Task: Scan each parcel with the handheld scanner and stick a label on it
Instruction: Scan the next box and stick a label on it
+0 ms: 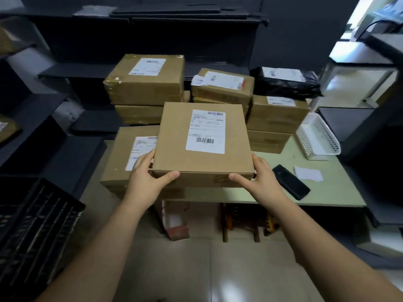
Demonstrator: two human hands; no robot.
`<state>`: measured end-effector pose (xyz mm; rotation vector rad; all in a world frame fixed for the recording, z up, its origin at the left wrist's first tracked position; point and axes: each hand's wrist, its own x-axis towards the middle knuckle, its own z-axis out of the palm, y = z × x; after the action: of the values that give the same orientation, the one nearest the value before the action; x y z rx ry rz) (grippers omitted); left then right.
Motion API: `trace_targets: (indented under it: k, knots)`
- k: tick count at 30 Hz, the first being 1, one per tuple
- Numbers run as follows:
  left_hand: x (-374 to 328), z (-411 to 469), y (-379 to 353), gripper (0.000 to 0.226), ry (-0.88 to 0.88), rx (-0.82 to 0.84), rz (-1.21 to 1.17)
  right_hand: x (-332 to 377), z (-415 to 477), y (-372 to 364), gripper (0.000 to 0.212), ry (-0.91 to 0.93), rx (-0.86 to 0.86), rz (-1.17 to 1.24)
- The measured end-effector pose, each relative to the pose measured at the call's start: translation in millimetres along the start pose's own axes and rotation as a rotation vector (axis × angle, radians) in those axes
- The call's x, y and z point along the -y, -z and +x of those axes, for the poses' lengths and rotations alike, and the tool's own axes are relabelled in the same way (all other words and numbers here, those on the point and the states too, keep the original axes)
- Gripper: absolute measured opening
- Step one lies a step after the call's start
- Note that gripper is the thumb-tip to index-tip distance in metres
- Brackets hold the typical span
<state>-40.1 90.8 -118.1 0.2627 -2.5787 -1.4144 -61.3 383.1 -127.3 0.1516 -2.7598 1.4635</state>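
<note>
My left hand and right hand gripped the parcel by its near corners, frame center (label up); scanner lay on counter, right.

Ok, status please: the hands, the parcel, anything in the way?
Both grip: left hand, right hand on flat parcel, label up. On table, black scanner untouched. Nothing in the way.
</note>
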Motion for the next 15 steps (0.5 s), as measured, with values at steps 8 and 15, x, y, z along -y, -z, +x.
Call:
trace_targets:
  k: [8,15]
  knots:
    - [-36,-22,-125,0.086,0.053,0.127,-0.002,-97,-18,90,0.078,-0.102,0.018,-0.021]
    - [-4,7,-168,0.09,0.194,0.229,0.019,-149,4,74,0.077,-0.241,0.082,0.024]
